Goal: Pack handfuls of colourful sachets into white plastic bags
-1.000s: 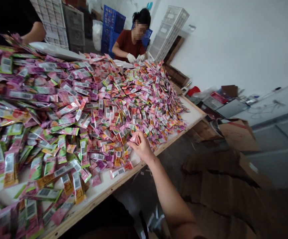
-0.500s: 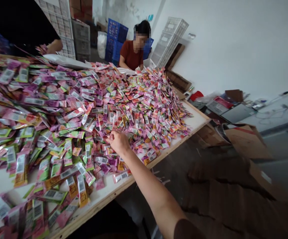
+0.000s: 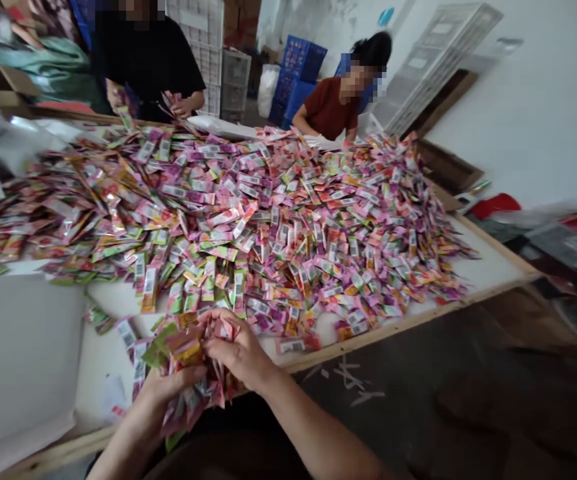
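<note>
My left hand (image 3: 168, 385) is closed round a thick bunch of small printed stick packets (image 3: 187, 353), in pink, green and yellow, held over the table's near edge. Beside it, my right hand (image 3: 236, 347) grips pink packets at the right side of the same bunch, its fingers partly hidden by them. Just beyond both hands spreads a big heap of similar packets (image 3: 268, 233), many with barcodes facing up. A few loose packets (image 3: 127, 333) lie on the table to the left of my hands.
A white box-like surface (image 3: 18, 360) covers the table's left front. The wooden table edge (image 3: 368, 340) runs to the right. Across the heap, one person in black (image 3: 148, 60) holds packets and another in dark red (image 3: 326, 107) leans over. Crates (image 3: 298, 73) stand behind.
My right hand has drawn back from the heap towards me and now meets my left hand at the bunch. The view has swung left, bringing my left hand into sight.
</note>
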`<state>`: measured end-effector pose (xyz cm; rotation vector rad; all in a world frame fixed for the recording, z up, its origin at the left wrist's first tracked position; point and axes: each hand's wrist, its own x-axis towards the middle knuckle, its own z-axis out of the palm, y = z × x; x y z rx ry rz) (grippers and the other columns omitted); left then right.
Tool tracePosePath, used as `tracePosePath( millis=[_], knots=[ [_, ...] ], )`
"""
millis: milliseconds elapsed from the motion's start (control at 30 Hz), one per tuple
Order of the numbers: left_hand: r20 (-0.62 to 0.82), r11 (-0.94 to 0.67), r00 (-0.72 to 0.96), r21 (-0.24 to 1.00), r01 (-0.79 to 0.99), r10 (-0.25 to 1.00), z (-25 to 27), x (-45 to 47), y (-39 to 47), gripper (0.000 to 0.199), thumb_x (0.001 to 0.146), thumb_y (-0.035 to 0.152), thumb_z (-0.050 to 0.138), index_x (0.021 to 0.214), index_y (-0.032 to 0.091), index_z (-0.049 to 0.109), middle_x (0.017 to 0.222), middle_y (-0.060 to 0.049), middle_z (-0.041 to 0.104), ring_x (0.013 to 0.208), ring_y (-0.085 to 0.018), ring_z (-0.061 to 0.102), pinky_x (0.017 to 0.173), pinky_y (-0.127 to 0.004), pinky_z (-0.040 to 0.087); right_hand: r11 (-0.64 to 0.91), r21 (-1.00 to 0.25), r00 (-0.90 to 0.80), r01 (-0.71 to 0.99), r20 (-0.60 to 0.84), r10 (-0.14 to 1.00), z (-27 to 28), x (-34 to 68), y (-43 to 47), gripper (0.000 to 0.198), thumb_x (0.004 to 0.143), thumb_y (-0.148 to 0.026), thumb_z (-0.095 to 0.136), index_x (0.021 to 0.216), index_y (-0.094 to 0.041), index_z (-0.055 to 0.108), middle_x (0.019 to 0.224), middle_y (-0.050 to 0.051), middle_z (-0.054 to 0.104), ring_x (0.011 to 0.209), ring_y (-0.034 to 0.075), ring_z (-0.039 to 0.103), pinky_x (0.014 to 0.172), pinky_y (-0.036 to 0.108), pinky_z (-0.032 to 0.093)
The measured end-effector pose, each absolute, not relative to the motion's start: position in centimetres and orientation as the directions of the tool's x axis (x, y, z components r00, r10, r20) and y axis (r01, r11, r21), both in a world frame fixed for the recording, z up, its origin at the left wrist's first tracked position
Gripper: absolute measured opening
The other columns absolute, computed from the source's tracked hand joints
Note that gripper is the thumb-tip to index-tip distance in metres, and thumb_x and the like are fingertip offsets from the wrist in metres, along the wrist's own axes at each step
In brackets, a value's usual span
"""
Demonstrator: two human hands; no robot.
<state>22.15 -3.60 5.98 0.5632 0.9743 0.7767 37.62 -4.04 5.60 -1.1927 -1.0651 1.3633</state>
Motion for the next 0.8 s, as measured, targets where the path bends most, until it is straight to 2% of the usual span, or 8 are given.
tracePosePath(
  millis=[167,333,467,533,600,667,733,800],
  knots=[
    [-0.473,0.615,0.425,0.725,-0.310,0.772,5.7,21.8,-3.8,0.056,0.059,0.027,0.084,0.111,0.012,0.069,0.076,-0.008,0.074,0.057,-0.023,0.067,0.054,-0.032,0.055,-0.078,-0.985,-0.064,-0.153,-0.069,0.996,5.1,35.7,-3.7,0.025,0.079,-0.025,0.062,0.104,-0.027,0.064,0.101,0.002,0.063,0.100,0.021,0.060,0.088,0.032,0.049],
    [-0.516,0.640,0.402,0.709,-0.297,0.757,5.4,21.9,-4.1,0.046,0.056,0.027,0.086,0.097,0.013,0.071,0.071,-0.005,0.072,0.059,-0.023,0.066,0.058,-0.032,0.056,-0.020,-0.991,-0.061,-0.135,-0.012,0.998,4.7,34.4,-3.7,0.030,0.088,-0.031,0.049,0.117,-0.026,0.057,0.101,0.004,0.058,0.098,0.021,0.057,0.089,0.035,0.049],
    [-0.601,0.709,0.386,0.652,-0.270,0.700,5.3,21.2,-4.6,0.039,0.054,0.031,0.087,0.086,0.014,0.071,0.067,-0.005,0.070,0.058,-0.024,0.065,0.059,-0.037,0.057,0.140,-0.955,-0.039,0.263,0.134,0.990,4.5,33.9,-3.5,0.036,0.095,-0.037,0.043,0.126,-0.024,0.056,0.111,0.007,0.054,0.111,0.023,0.050,0.101,0.041,0.041],
    [-0.577,0.664,0.351,0.716,-0.216,0.737,5.3,20.4,-4.7,0.038,0.051,0.033,0.088,0.082,0.017,0.072,0.070,-0.006,0.070,0.064,-0.026,0.065,0.061,-0.038,0.058,0.222,-0.841,-0.107,0.494,0.194,0.975,4.9,33.9,-3.5,0.039,0.096,-0.038,0.044,0.131,-0.026,0.053,0.118,0.008,0.054,0.117,0.024,0.046,0.106,0.044,0.036],
    [-0.478,0.535,0.295,0.831,-0.153,0.827,5.2,19.6,-4.4,0.036,0.048,0.033,0.090,0.077,0.020,0.073,0.072,-0.006,0.070,0.068,-0.025,0.064,0.061,-0.036,0.057,0.285,-0.697,-0.166,0.658,0.234,0.958,5.4,33.9,-3.4,0.040,0.095,-0.039,0.046,0.133,-0.027,0.051,0.127,0.008,0.052,0.123,0.025,0.043,0.109,0.048,0.030],
    [-0.350,0.385,0.275,0.919,-0.082,0.895,5.1,19.1,-3.9,0.031,0.047,0.035,0.090,0.065,0.021,0.070,0.064,-0.004,0.065,0.060,-0.022,0.059,0.054,-0.032,0.054,0.307,-0.589,-0.203,0.747,0.237,0.950,6.0,33.8,-3.2,0.039,0.095,-0.042,0.048,0.130,-0.025,0.052,0.129,0.009,0.054,0.124,0.027,0.043,0.109,0.049,0.029],
    [-0.267,0.286,0.284,0.958,-0.030,0.921,4.7,19.0,-3.4,0.030,0.045,0.035,0.091,0.056,0.022,0.067,0.055,-0.002,0.059,0.052,-0.018,0.053,0.048,-0.028,0.049,0.320,-0.543,-0.257,0.776,0.191,0.947,6.3,33.5,-3.0,0.036,0.096,-0.045,0.047,0.122,-0.022,0.057,0.119,0.009,0.060,0.115,0.026,0.050,0.104,0.045,0.036],
    [-0.283,0.323,0.298,0.942,-0.091,0.912,4.0,19.1,-3.1,0.029,0.042,0.029,0.092,0.054,0.021,0.066,0.053,-0.001,0.058,0.050,-0.016,0.051,0.046,-0.025,0.047,0.344,-0.564,-0.321,0.750,0.145,0.936,6.2,33.3,-2.8,0.033,0.098,-0.044,0.046,0.114,-0.019,0.060,0.107,0.007,0.066,0.105,0.023,0.057,0.096,0.037,0.043]
  ],
)
